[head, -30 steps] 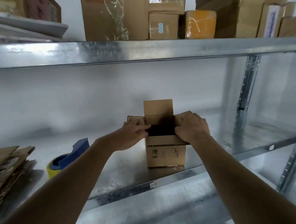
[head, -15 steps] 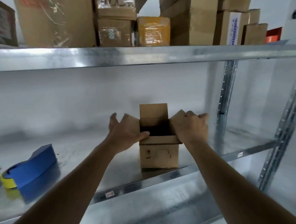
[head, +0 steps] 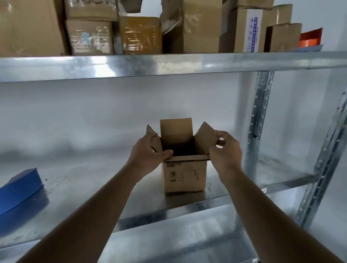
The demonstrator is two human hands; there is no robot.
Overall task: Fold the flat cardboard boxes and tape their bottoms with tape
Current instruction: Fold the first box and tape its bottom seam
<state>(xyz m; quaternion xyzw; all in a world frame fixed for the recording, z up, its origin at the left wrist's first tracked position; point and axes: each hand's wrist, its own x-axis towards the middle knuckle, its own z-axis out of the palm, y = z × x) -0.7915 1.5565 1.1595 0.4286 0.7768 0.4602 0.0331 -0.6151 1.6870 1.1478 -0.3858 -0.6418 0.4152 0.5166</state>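
Note:
A small brown cardboard box (head: 185, 176) stands upright on the metal shelf (head: 254, 179), its top flaps open and its dark inside showing. My left hand (head: 147, 153) grips the box's left flap, thumb lying along the front rim. My right hand (head: 224, 150) pinches the right flap, which slants up and outward. The rear flap stands straight up. At the far left edge lies a blue tape dispenser (head: 14, 191), partly cut off by the frame.
The upper shelf (head: 163, 63) holds several taped cardboard boxes (head: 141, 34) and an orange item (head: 310, 38) at its right end. Perforated steel uprights (head: 256, 113) stand right of the box. Bare shelf surface lies between the dispenser and the box.
Both hands moved from pressing the side flaps down to spreading them up and outward. My view shifted right, so the tape dispenser slid to the left edge and the flat cardboard stack left the frame.

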